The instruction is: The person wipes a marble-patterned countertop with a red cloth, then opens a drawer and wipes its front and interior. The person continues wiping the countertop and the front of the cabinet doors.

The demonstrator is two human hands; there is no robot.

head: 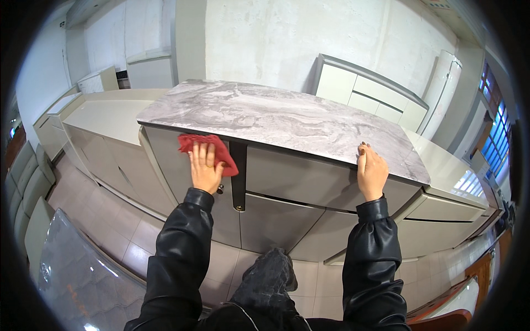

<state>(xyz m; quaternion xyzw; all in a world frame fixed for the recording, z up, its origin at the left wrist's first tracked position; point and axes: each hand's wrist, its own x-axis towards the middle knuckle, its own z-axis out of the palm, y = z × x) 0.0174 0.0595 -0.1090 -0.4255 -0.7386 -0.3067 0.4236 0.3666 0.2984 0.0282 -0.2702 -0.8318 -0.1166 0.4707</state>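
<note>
My left hand [203, 165] presses a red cloth [227, 159] against the grey front of a sideboard cabinet, just under its top edge. The fingers lie spread over the cloth, and a ring shows on one of them. A round metal knob [220, 189] sits below that hand, beside a dark vertical strip [238, 178] on the cabinet front. At the right, my right hand [372, 170] is by the front edge of the grey marble-patterned top [273, 111]. Its fingers are curled together, with nothing visible in them.
Cream cabinets adjoin on the left [107, 111] and right [439, 165]. Behind stand a white cabinet with a grey frame [372, 89] and a tall white rounded unit [441, 95]. A plastic-wrapped grey piece [87, 273] lies at lower left. My knee [269, 269] is close to the cabinet's lower doors.
</note>
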